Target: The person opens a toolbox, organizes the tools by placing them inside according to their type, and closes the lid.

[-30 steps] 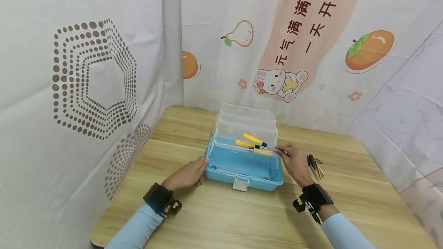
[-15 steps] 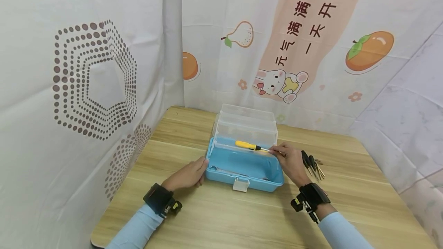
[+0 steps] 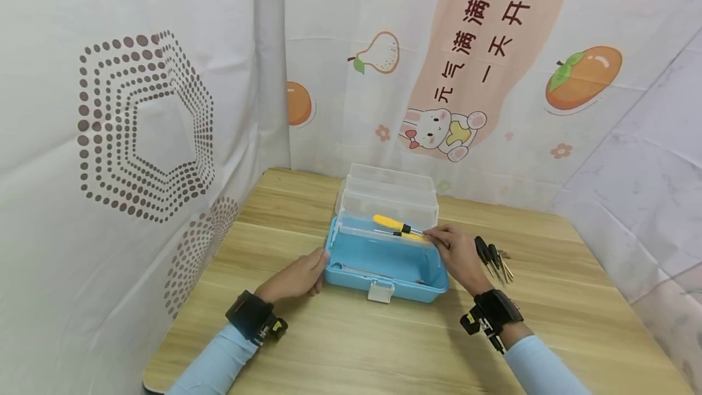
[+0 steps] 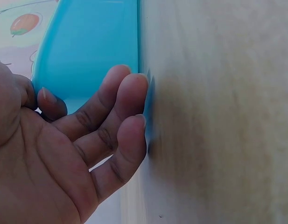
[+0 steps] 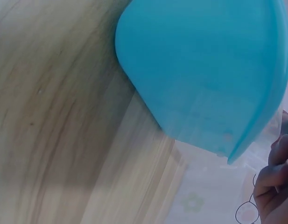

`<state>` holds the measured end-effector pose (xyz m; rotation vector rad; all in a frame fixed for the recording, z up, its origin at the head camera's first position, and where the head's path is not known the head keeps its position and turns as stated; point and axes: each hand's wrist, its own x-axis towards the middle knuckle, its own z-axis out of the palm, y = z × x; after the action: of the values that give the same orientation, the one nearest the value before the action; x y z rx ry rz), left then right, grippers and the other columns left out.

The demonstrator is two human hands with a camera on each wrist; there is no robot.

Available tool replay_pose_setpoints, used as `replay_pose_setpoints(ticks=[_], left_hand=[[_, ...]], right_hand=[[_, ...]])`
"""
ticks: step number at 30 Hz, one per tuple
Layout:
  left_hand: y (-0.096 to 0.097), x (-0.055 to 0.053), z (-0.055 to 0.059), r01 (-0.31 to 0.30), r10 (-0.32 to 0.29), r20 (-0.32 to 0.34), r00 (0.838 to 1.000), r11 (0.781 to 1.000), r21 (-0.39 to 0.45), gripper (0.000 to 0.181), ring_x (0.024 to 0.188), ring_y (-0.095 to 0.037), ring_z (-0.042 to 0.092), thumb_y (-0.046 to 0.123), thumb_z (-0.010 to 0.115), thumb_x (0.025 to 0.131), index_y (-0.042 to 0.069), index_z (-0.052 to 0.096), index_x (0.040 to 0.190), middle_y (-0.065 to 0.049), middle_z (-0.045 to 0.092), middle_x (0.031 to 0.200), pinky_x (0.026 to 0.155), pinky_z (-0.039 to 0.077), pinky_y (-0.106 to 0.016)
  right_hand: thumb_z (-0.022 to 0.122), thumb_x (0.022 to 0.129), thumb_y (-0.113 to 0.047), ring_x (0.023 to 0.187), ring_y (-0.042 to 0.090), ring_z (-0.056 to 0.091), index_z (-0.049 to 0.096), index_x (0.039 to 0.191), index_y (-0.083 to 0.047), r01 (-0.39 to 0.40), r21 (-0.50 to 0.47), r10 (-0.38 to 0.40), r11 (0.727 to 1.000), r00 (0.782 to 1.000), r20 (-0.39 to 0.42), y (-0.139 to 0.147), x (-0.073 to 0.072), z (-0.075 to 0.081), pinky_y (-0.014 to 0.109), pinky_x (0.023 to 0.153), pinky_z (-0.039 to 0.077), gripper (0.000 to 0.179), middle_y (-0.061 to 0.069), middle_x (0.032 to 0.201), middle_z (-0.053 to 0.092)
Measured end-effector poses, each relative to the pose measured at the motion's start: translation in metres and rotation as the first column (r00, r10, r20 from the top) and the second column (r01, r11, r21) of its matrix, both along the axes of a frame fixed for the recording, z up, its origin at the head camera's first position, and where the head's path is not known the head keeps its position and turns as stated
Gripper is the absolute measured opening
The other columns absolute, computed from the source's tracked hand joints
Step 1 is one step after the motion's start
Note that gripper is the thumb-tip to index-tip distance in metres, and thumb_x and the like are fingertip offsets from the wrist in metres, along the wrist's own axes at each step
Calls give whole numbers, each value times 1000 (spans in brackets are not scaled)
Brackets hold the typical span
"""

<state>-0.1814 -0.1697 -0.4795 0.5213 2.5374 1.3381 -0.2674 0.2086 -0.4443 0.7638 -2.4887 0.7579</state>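
Observation:
A light-blue toolbox stands lidless-side up on the table, its clear fold-out trays raised at the back. My left hand holds the box's left end; in the left wrist view its fingertips press the blue wall. My right hand pinches the metal shaft of a yellow-handled screwdriver, handle pointing left, over the lowest tray. Just beneath lies another yellow-handled screwdriver. A metal wrench lies inside the box along its front. In the right wrist view only part of the right hand shows.
Black-handled screwdrivers and other slim metal pieces lie on the wooden table to the right of the box. A white latch hangs at the box front. Printed curtains stand behind and at both sides.
My right hand has moved slightly left and down, bringing the yellow screwdriver over the lowest tray; its handle has risen a little since half a second ago. The left hand stays on the toolbox.

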Motion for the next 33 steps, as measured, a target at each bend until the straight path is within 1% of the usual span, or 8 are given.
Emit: replay_pose_setpoints(ticks=[6,9,13,16,20,23,28,33], left_hand=[[1,-1,-2,15,-15,-15,1000,1000,-6,43,63,-21,62,40,19,115,11,48,105,-6,64,75,61,52,-33],[1,-1,-3,19,-20,-10,1000,1000,-8,43,63,-20,62,41,19,115,11,48,106,-5,64,75,62,52,-33],[0,0,-3,14,-14,7,1000,1000,-3,43,65,-20,62,42,19,115,11,48,107,-6,64,76,62,52,-34],[-1,0,-2,14,-14,9,1000,1000,6,42,65,-21,62,41,19,115,11,48,109,-8,64,76,62,52,-34],[-2,-3,-2,18,-18,-2,1000,1000,5,43,65,-20,61,43,19,115,11,48,109,-6,63,75,62,52,-34],[-3,-5,-2,18,-18,-2,1000,1000,-2,46,64,-19,61,46,18,114,12,48,107,-5,63,74,63,52,-34],[-4,-6,-4,12,-12,4,1000,1000,-2,47,65,-20,62,48,18,114,12,48,106,-5,63,76,63,53,-33],[-3,-5,-6,20,-20,2,1000,1000,-2,45,65,-20,62,45,19,114,12,48,106,-6,64,75,63,53,-33]], right_hand=[[70,98,-5,57,9,49,79,111,-7,113,-75,-115,991,993,-16,15,5,1,25,52,39,15,12,106,68],[68,101,-6,64,15,52,77,113,-4,190,-88,-189,978,982,19,38,7,0,26,56,39,16,16,105,68],[69,100,-10,85,33,63,74,113,4,259,-13,-255,966,959,124,85,8,-5,39,69,46,19,23,104,70],[71,99,-20,92,43,66,68,114,9,305,91,-318,948,902,292,126,10,-12,48,71,51,33,29,105,69],[70,99,-38,94,46,65,58,117,15,325,235,-401,916,772,494,169,13,-22,51,72,54,57,35,107,66],[66,99,-48,99,51,63,56,119,16,314,278,-419,908,723,549,184,13,-26,55,77,53,67,38,111,64],[63,100,-54,103,54,62,57,119,13,305,265,-403,915,725,558,187,12,-30,59,81,52,70,37,112,64],[65,100,-48,94,46,65,63,110,9,306,265,-403,914,755,517,186,9,-37,56,76,52,58,32,105,68]])
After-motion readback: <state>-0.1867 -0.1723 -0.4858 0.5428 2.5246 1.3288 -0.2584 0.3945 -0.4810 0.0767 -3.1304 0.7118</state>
